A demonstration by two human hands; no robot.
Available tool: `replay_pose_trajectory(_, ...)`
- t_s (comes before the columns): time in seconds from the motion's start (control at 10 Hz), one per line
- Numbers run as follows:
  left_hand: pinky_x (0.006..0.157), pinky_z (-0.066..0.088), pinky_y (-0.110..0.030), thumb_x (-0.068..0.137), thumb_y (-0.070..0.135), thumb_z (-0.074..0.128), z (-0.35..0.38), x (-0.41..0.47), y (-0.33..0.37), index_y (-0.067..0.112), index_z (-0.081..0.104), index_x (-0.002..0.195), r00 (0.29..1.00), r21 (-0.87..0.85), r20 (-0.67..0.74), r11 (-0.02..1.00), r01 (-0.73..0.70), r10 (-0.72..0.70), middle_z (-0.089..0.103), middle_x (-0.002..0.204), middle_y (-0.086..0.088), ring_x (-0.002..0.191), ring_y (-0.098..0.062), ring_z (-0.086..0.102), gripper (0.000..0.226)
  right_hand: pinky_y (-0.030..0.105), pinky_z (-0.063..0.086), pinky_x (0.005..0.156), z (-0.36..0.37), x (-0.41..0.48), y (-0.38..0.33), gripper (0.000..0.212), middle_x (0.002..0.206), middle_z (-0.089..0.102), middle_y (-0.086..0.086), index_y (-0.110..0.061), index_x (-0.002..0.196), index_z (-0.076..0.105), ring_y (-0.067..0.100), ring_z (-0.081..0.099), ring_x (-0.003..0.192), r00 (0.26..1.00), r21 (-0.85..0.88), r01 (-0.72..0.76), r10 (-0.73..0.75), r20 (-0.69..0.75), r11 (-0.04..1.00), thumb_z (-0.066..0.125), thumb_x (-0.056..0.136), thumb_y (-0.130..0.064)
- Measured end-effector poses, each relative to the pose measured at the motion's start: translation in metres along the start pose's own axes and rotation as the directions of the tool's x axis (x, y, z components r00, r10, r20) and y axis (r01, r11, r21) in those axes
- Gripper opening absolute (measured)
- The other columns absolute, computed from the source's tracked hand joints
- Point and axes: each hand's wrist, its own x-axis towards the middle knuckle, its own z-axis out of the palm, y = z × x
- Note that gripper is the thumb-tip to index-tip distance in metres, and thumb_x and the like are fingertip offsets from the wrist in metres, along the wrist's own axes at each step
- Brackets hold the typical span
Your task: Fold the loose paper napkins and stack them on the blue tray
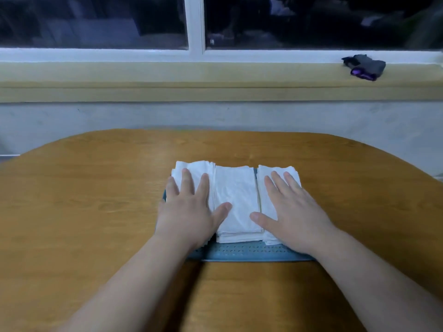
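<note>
Left hand (189, 209) and right hand (294, 212) lie flat, fingers straight, pressing the stacked napkins (236, 195) on the tray (239, 254), gripping nothing; dragging the palms away could pull top sheets askew or over the tray's rim.

White napkins (236, 202) lie on a blue tray (244, 254) patterned with small dashes; the table (96, 212) is orange-brown woodgrain.

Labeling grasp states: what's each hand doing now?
Left hand: open, flat on left napkins.
Right hand: open, flat on right napkins.
</note>
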Motion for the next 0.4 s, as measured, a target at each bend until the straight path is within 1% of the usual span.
replay_pose_trajectory(0.1, 0.114, 0.026, -0.056, 0.082, 0.085, 0.015, -0.005, 0.012, 0.002, 0.035, -0.008, 0.153, 0.999, -0.018, 0.030, 1.000, 0.023, -0.023, -0.016, 0.163, 0.000, 0.148, -0.038, -0.013, 0.090, 0.043, 0.004, 0.125, -0.006, 0.014, 0.004, 0.102, 0.166, -0.016, -0.003, -0.022, 0.159, -0.005, 0.020, -0.020, 0.151, 0.999, -0.028, 0.013, -0.012, 0.042, 1.000, 0.005, 0.079, -0.086)
replay_pose_trajectory(0.2, 0.114, 0.026, -0.056, 0.084, 0.084, 0.014, -0.014, 0.017, 0.003, 0.034, -0.008, 0.154, 0.997, 0.018, 0.068, 0.999, 0.030, -0.032, -0.016, 0.163, -0.003, 0.148, -0.040, -0.012, 0.089, 0.045, 0.004, 0.124, -0.016, 0.023, 0.003, 0.108, 0.166, -0.013, 0.001, -0.020, 0.159, -0.004, 0.024, -0.018, 0.152, 0.995, -0.048, 0.009, -0.004, 0.103, 0.999, -0.009, 0.074, -0.087)
replay_pose_trajectory(0.3, 0.115, 0.020, -0.059, 0.085, 0.083, 0.009, -0.024, 0.015, 0.007, 0.032, -0.013, 0.154, 0.990, 0.052, 0.131, 0.998, 0.046, -0.052, -0.020, 0.162, -0.007, 0.147, -0.041, -0.017, 0.088, 0.049, 0.002, 0.124, -0.023, 0.024, 0.000, 0.109, 0.165, -0.020, 0.001, -0.021, 0.158, -0.010, 0.025, -0.024, 0.150, 0.981, -0.055, -0.005, 0.016, 0.195, 0.998, -0.016, 0.071, -0.087)
replay_pose_trajectory(0.4, 0.117, 0.008, -0.063, 0.085, 0.083, 0.002, -0.037, 0.008, 0.010, 0.032, -0.019, 0.153, 0.973, 0.085, 0.219, 0.995, 0.055, -0.072, -0.025, 0.161, -0.009, 0.145, -0.042, -0.025, 0.088, 0.052, -0.006, 0.123, -0.040, 0.019, -0.002, 0.100, 0.161, -0.031, 0.000, -0.024, 0.156, -0.017, 0.023, -0.033, 0.146, 0.961, -0.034, -0.026, 0.035, 0.274, 0.999, -0.007, 0.077, -0.084)
